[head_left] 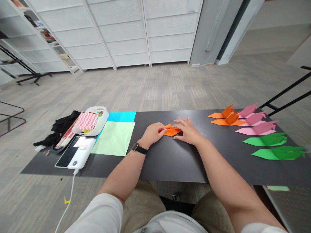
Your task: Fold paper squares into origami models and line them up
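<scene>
A small folded piece of orange paper (172,130) lies on the dark table in front of me. Its left end is pinched between the thumb and fingers of my left hand (155,132), which wears a black watch at the wrist. At the paper's right end, my right hand (188,131) grips it between thumb and forefinger, with the other fingers raised and spread. Parts of the paper are hidden under my fingers. To the right stand folded paper birds: two orange ones (228,118), several pink ones (257,126) and two green ones (277,152).
Left of my hands lie a light green sheet (115,139) and a blue sheet (122,116). Beyond them are a white box (103,118) with a pink-patterned packet, a phone (68,152), a white power bank (84,153) with a cable, and black cloth (64,123).
</scene>
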`<state>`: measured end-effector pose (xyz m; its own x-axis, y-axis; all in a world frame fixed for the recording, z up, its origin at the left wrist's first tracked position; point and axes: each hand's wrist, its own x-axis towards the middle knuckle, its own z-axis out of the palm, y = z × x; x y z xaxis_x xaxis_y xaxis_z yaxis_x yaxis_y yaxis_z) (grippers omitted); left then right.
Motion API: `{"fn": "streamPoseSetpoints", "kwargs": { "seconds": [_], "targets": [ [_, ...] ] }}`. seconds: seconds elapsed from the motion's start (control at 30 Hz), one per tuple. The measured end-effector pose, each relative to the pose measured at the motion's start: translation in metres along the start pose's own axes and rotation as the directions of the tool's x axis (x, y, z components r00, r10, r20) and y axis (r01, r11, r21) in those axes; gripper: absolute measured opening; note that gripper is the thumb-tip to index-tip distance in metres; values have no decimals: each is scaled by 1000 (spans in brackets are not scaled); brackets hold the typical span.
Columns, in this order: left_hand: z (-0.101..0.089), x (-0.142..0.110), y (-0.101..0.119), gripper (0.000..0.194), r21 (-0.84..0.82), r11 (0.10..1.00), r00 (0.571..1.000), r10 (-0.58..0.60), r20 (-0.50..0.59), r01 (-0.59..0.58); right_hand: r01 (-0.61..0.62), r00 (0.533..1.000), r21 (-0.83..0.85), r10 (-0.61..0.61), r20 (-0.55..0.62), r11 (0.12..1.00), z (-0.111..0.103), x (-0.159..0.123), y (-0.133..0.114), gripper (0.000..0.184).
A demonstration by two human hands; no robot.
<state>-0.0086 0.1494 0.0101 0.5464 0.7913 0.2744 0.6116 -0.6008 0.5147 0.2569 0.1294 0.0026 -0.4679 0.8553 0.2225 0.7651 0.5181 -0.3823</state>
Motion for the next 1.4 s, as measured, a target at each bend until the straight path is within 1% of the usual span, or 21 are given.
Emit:
{"fn": "streamPoseSetpoints", "kwargs": {
  "seconds": [0.17,0.23,0.3,0.33,0.43,0.57,0.63,0.7,0.83,0.93,1.03,1.1,1.17,1.2,1.3,1.4],
  "targets": [
    [-1,0,2,20,-30,999,997,-44,-60,42,9,1000,-1,-9,-25,1000,1,2,-2,37],
    [-3,0,4,20,-47,997,995,-58,-77,54,24,998,4,-24,-63,1000,-1,3,-3,28],
    [-6,-1,9,20,-74,996,994,-63,-92,56,20,992,4,-20,-126,1000,-3,3,-5,20],
    [-7,-1,11,20,-90,994,993,-63,-100,54,12,987,5,-11,-158,1000,-5,3,-6,19],
    [-13,-2,19,21,-144,989,991,-48,-121,31,-23,971,14,26,-238,1000,-10,4,-8,23],
    [-16,-4,25,19,-207,978,993,-16,-119,-9,-61,956,46,71,-285,997,-13,3,-9,25],
    [-15,-4,23,17,-224,975,992,-31,-123,3,-66,958,66,82,-273,996,-12,3,-9,25],
    [-11,-3,19,17,-247,968,990,-64,-124,32,-74,968,91,94,-234,993,-11,3,-9,25],
    [1,0,8,14,-259,961,989,-120,-86,94,-147,976,133,165,-139,980,-3,4,-6,22],
    [9,2,2,12,-164,978,987,-143,-72,129,-219,968,127,232,-99,967,5,5,-2,19],
    [14,2,1,9,-38,988,984,-153,-87,150,-267,957,106,277,-89,958,13,7,1,17],
    [13,2,2,15,5,991,984,-130,-122,132,-290,950,87,297,-95,953,17,7,2,15],
    [12,1,4,22,4,997,985,-81,-152,83,-307,945,67,312,-99,949,19,8,3,14],
    [11,1,5,22,-6,999,987,-52,-150,52,-314,943,60,319,-99,948,20,8,4,13],
    [10,1,9,16,-41,998,996,44,-74,-48,-325,939,50,328,-98,944,22,9,5,12],
    [12,1,11,17,-62,992,993,116,23,-114,-327,937,33,329,-117,944,22,10,5,11]
  ]
}}
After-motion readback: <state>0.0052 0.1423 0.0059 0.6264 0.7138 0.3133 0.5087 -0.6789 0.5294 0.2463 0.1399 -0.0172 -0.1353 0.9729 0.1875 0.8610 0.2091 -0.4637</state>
